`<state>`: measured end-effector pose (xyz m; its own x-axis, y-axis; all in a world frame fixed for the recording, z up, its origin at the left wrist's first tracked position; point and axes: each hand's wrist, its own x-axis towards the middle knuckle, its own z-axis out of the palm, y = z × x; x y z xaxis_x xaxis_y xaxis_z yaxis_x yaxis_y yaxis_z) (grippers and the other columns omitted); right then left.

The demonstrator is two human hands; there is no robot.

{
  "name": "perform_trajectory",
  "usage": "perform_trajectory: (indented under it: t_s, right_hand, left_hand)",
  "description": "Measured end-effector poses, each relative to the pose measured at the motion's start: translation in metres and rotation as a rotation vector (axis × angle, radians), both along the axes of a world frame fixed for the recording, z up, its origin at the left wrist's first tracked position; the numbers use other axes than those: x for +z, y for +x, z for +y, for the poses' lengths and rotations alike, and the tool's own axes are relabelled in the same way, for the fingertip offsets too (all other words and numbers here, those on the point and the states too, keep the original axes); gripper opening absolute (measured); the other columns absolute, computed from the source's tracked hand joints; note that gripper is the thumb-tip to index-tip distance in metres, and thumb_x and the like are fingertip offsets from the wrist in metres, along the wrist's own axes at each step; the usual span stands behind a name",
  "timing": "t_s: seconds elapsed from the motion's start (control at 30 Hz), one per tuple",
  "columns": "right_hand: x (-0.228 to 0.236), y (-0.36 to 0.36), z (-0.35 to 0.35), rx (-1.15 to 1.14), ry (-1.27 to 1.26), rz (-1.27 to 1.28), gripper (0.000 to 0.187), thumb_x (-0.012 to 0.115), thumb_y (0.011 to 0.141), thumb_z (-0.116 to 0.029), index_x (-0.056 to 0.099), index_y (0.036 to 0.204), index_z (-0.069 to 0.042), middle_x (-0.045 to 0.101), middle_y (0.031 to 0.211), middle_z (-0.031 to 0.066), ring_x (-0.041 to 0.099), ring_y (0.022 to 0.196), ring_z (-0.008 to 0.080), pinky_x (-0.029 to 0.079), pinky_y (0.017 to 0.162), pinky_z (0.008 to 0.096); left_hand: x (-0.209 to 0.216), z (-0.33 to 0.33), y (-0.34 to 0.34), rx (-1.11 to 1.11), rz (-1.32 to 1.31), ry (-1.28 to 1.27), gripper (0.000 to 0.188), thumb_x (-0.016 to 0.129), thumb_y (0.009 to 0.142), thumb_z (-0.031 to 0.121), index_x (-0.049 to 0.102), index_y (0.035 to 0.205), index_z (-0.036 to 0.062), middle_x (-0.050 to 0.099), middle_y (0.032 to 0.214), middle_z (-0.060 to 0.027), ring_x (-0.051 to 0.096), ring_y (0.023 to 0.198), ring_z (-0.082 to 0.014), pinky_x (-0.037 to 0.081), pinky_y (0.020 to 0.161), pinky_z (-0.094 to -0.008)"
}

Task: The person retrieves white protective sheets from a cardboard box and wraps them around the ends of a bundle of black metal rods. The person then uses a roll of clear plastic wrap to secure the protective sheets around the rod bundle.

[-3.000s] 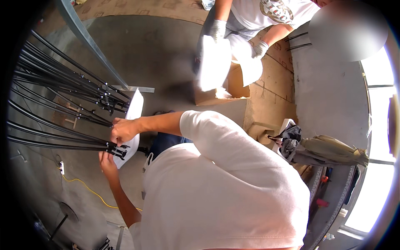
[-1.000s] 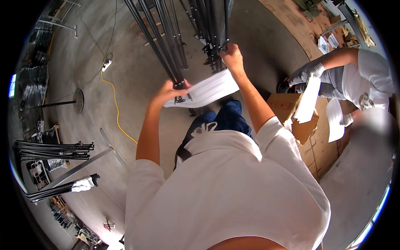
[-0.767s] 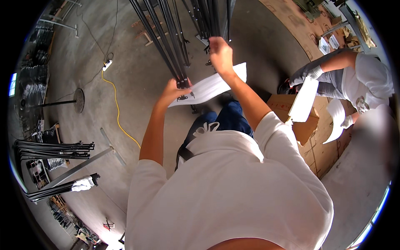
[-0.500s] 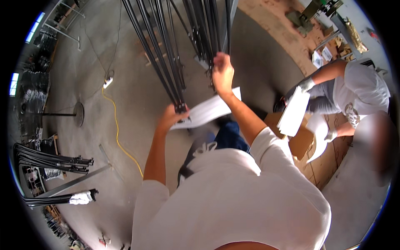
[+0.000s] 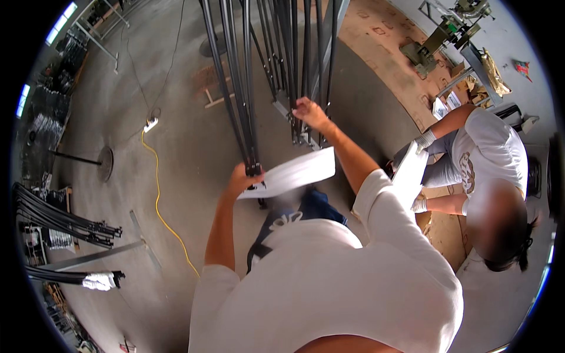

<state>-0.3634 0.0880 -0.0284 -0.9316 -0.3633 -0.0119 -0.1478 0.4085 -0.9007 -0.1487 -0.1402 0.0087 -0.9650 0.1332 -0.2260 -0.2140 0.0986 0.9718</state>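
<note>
My left hand (image 5: 240, 179) is closed around the lower ends of a few long black tubes (image 5: 250, 147), which rise steeply away from me. It also pins one end of a white sheet (image 5: 297, 173) against them. The sheet's other end sticks out freely to the right, below my right hand. Over another group of upright black tubes (image 5: 306, 59), my right hand (image 5: 313, 114) reaches leftward, its fingers partly bent and apart. Whether its fingertips touch a tube cannot be made out.
At right a bent-over co-worker (image 5: 491, 138) in gloves handles white sheets (image 5: 411, 173) above cardboard. A yellow cable (image 5: 158, 176) with a white power strip (image 5: 151, 124) crosses the floor at left. More black tubes (image 5: 65, 220) lie on a rack at lower left.
My right hand has turned from pointing upward to reaching leftward at the tubes. The white sheet's free end is more spread out. The co-worker has bent further over, and my view has shifted slightly.
</note>
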Motion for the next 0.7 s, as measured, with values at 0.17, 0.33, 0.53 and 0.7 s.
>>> perform_trajectory:
  t_s: [0.17,0.33,0.53,0.7]
  right_hand:
    - [0.017,0.012,-0.004,0.286,0.232,-0.066,0.043,0.064,0.073,-0.035,0.049,0.106,-0.012,0.062,0.096,0.0013,0.051,0.104,0.0179,0.012,0.093,0.0585]
    - [0.027,0.017,-0.012,0.345,0.352,-0.147,0.039,0.057,0.078,-0.038,0.053,0.106,-0.011,0.06,0.102,0.0088,0.053,0.102,0.0213,0.029,0.09,0.0435]
    - [0.032,0.056,-0.012,0.511,0.543,-0.016,0.032,0.041,0.088,-0.028,0.052,0.101,-0.002,0.058,0.092,0.0169,0.056,0.091,0.0279,0.042,0.08,0.0369]
    - [0.037,0.075,-0.009,0.571,0.249,-0.213,0.021,0.042,0.083,-0.013,0.048,0.099,-0.001,0.058,0.088,0.0191,0.055,0.084,0.0308,0.043,0.072,0.0347]
  left_hand:
    - [0.007,0.004,-0.001,-0.075,-0.063,0.047,0.022,0.069,0.065,0.007,0.056,0.082,0.0035,0.058,0.077,-0.002,0.055,0.072,-0.0095,0.044,0.066,-0.024]
    - [0.014,0.008,0.002,-0.212,-0.104,0.08,0.023,0.071,0.065,0.012,0.057,0.082,0.0049,0.055,0.075,0.0006,0.052,0.071,-0.0078,0.042,0.065,-0.0222]
    - [0.015,0.018,-0.003,-0.288,-0.141,0.115,0.024,0.071,0.065,0.012,0.059,0.085,0.0038,0.059,0.079,-0.0013,0.054,0.076,-0.0103,0.043,0.071,-0.0238]
    - [0.001,0.036,-0.013,-0.174,-0.092,0.165,0.057,0.074,0.062,0.012,0.048,0.112,0.0053,0.052,0.107,-0.0053,0.048,0.1,-0.0132,0.037,0.087,-0.0268]
